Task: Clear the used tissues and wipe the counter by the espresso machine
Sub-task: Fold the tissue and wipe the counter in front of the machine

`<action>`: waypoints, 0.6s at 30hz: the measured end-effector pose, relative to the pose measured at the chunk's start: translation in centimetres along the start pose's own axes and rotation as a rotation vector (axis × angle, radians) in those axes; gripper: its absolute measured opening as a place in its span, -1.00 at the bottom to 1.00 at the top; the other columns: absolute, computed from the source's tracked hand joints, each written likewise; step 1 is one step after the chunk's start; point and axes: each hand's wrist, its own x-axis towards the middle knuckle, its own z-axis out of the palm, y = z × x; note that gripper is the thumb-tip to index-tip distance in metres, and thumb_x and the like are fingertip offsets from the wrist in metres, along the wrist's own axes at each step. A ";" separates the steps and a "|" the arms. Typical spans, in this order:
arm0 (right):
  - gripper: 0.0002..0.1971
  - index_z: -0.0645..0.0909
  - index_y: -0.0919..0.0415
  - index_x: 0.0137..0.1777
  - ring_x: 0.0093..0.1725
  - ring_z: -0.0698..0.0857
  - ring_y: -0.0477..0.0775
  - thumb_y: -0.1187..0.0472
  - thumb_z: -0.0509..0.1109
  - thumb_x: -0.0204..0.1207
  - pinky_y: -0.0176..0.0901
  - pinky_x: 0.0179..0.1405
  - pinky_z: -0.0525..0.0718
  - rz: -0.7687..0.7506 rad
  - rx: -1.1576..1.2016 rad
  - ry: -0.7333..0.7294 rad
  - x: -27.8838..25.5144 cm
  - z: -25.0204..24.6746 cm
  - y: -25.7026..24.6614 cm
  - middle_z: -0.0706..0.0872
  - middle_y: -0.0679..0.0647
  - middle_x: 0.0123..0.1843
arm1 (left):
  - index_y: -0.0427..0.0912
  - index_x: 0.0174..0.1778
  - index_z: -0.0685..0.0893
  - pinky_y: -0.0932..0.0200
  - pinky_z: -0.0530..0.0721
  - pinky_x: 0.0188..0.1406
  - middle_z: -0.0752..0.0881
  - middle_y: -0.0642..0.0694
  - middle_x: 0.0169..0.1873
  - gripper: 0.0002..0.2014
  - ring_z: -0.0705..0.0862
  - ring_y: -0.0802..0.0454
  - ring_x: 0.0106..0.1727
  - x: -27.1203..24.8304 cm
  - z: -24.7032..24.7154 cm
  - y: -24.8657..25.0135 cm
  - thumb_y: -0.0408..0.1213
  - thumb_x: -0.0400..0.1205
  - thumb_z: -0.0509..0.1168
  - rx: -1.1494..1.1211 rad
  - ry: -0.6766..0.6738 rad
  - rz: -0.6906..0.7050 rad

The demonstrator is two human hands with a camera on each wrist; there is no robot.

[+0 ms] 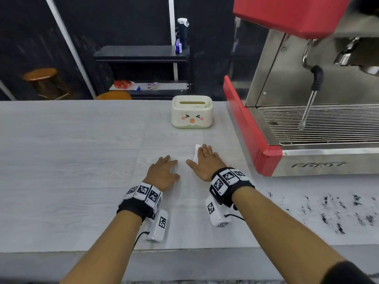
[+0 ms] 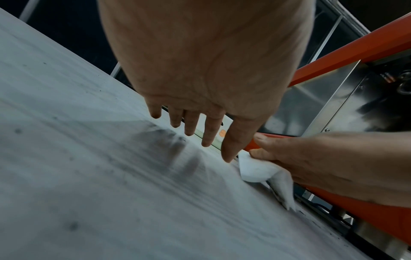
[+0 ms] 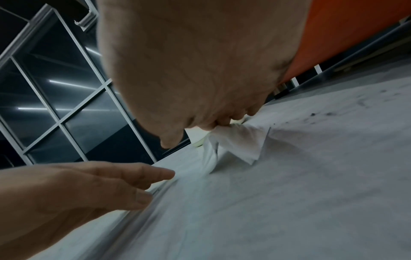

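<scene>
We are mid-wipe: our right hand (image 1: 205,163) pinches the tissue (image 3: 239,143) against the worktop (image 1: 71,150), left hand (image 1: 164,173) open, so next we sweep toward the dark specks (image 1: 338,212) at 4 o'clock.

Matt woodgrain counter (image 1: 82,150); soft paper tissue (image 3: 242,144); brushed-steel espresso machine (image 1: 307,167).

A black band (image 1: 134,209) faced with white tiles bearing black square-code markers is worn on the left wrist, and a matching band (image 1: 226,184) on the right. A white coded module (image 1: 159,226) with a thin black cable is attached below each band. A dark sleeve edge (image 1: 348,272) is seen at the near right.
</scene>
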 end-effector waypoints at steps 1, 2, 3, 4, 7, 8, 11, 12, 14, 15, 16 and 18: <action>-0.21 -0.25 0.33 0.65 0.69 -0.23 0.15 -0.24 -0.14 0.66 0.05 0.66 -0.17 0.005 -0.003 -0.018 0.7 -0.2 -0.1 -0.28 0.21 0.70 | -0.02 0.61 0.22 -0.07 -0.09 0.66 0.01 -0.08 0.67 -0.38 -0.10 -0.03 0.69 0.1 0.0 -0.1 -0.10 0.62 0.24 -0.001 -0.003 0.000; -0.21 -0.24 0.34 0.65 0.69 -0.22 0.16 -0.24 -0.14 0.66 0.05 0.67 -0.16 0.008 -0.004 -0.036 1.3 -0.2 -0.1 -0.27 0.22 0.70 | -0.01 0.60 0.23 -0.07 -0.08 0.66 0.01 -0.08 0.67 -0.38 -0.10 -0.04 0.69 0.3 0.0 -0.2 -0.10 0.61 0.24 -0.007 -0.007 -0.005; -0.21 -0.23 0.34 0.65 0.69 -0.22 0.17 -0.24 -0.13 0.66 0.06 0.67 -0.15 0.016 -0.006 -0.051 1.8 -0.2 0.1 -0.27 0.23 0.70 | -0.01 0.60 0.23 -0.07 -0.08 0.66 0.01 -0.08 0.67 -0.38 -0.10 -0.04 0.69 0.4 0.0 -0.3 -0.10 0.61 0.24 -0.012 -0.010 -0.008; -0.20 -0.23 0.34 0.65 0.69 -0.22 0.17 -0.24 -0.12 0.66 0.06 0.67 -0.15 0.023 -0.007 -0.065 2.2 -0.1 0.2 -0.27 0.23 0.70 | 0.00 0.60 0.24 -0.08 -0.08 0.66 0.01 -0.07 0.67 -0.38 -0.10 -0.04 0.69 0.5 0.1 -0.4 -0.10 0.61 0.24 -0.015 -0.009 -0.011; -0.19 -0.24 0.34 0.65 0.69 -0.23 0.17 -0.25 -0.10 0.65 0.05 0.67 -0.16 0.045 -0.016 -0.077 2.8 0.3 1.0 -0.28 0.22 0.70 | 0.01 0.60 0.23 -0.09 -0.07 0.66 0.01 -0.07 0.67 -0.38 -0.10 -0.05 0.69 0.7 0.4 -0.5 -0.10 0.60 0.24 -0.002 0.004 -0.005; -0.18 -0.24 0.34 0.65 0.69 -0.23 0.17 -0.24 -0.08 0.65 0.05 0.67 -0.17 0.047 -0.024 -0.067 2.9 0.4 1.3 -0.28 0.22 0.70 | 0.01 0.60 0.23 -0.09 -0.07 0.66 0.01 -0.07 0.67 -0.38 -0.10 -0.06 0.69 0.8 0.5 -0.5 -0.10 0.60 0.24 -0.002 0.007 -0.004; -0.17 -0.26 0.34 0.65 0.69 -0.24 0.17 -0.24 -0.05 0.65 0.06 0.67 -0.17 0.059 -0.023 -0.039 2.7 0.6 2.3 -0.29 0.23 0.70 | 0.00 0.60 0.24 -0.10 -0.07 0.66 0.02 -0.08 0.67 -0.39 -0.09 -0.06 0.69 0.9 0.5 -0.5 -0.12 0.60 0.24 -0.010 0.017 -0.002; -0.17 -0.26 0.34 0.65 0.69 -0.24 0.17 -0.24 -0.04 0.65 0.06 0.67 -0.18 0.068 -0.020 -0.035 2.5 0.7 2.7 -0.30 0.22 0.70 | 0.00 0.60 0.24 -0.10 -0.07 0.66 0.02 -0.08 0.67 -0.39 -0.10 -0.05 0.69 0.8 0.6 -0.4 -0.12 0.60 0.24 -0.009 0.017 -0.001; -0.17 -0.27 0.34 0.64 0.68 -0.26 0.17 -0.23 -0.04 0.65 0.05 0.67 -0.19 0.088 -0.014 -0.028 1.8 1.0 3.4 -0.31 0.22 0.70 | 0.01 0.60 0.24 -0.10 -0.07 0.66 0.01 -0.07 0.67 -0.39 -0.10 -0.05 0.69 0.7 0.7 -0.4 -0.12 0.60 0.24 -0.002 0.015 0.000; -0.18 -0.28 0.34 0.64 0.68 -0.26 0.17 -0.23 -0.05 0.65 0.05 0.66 -0.20 0.095 -0.008 -0.027 1.5 1.1 3.8 -0.31 0.22 0.70 | 0.01 0.60 0.23 -0.10 -0.07 0.66 0.01 -0.07 0.67 -0.39 -0.11 -0.05 0.69 0.6 0.7 -0.4 -0.11 0.61 0.24 0.002 0.011 0.000; -0.18 -0.28 0.34 0.64 0.68 -0.27 0.17 -0.22 -0.05 0.65 0.05 0.66 -0.21 0.103 -0.007 -0.025 1.1 1.2 4.2 -0.31 0.22 0.70 | 0.01 0.60 0.23 -0.10 -0.07 0.66 0.01 -0.07 0.67 -0.39 -0.11 -0.05 0.69 0.6 0.7 -0.4 -0.11 0.61 0.23 0.007 0.006 0.002; -0.18 -0.29 0.34 0.64 0.68 -0.27 0.17 -0.22 -0.07 0.66 0.05 0.66 -0.21 0.117 -0.006 -0.028 0.1 1.4 5.0 -0.32 0.22 0.69 | 0.01 0.60 0.22 -0.10 -0.07 0.66 0.00 -0.08 0.68 -0.39 -0.11 -0.05 0.69 0.3 0.8 -0.3 -0.11 0.61 0.23 0.011 -0.004 0.008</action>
